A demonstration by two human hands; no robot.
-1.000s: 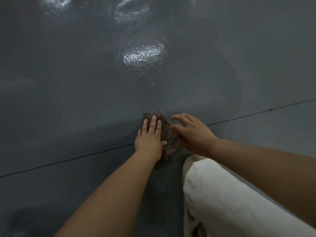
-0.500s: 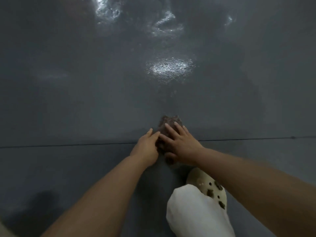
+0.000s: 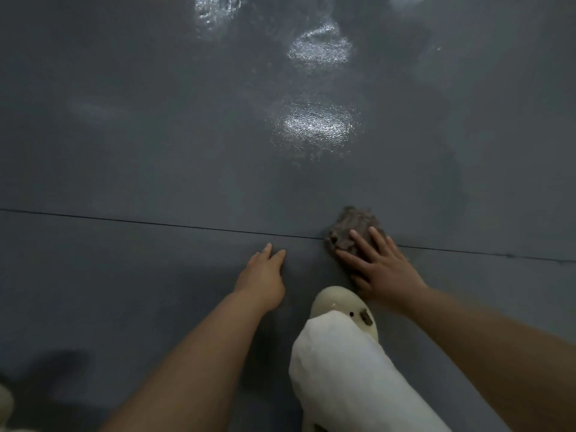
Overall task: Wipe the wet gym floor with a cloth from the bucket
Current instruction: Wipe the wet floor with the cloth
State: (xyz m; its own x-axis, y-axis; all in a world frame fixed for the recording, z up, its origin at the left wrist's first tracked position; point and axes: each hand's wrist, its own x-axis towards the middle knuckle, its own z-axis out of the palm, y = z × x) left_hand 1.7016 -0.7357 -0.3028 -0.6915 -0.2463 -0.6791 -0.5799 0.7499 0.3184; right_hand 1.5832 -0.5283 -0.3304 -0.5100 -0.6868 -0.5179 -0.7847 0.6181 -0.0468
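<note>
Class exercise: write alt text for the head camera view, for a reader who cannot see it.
A right hand presses a crumpled brown cloth flat onto a wet, glossy grey gym floor; the left hand rests beside it on the floor, above a cream clog.

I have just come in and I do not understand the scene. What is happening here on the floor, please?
A person is crouching and wiping a wet grey gym floor. The right hand presses a dark brown cloth flat against the floor with straight fingers, right on a thin seam line. The left hand rests on the floor beside it, apart from the cloth. Shiny wet patches lie ahead, not yet wiped. A cream clog and a white trouser leg show below. No bucket is in view.
</note>
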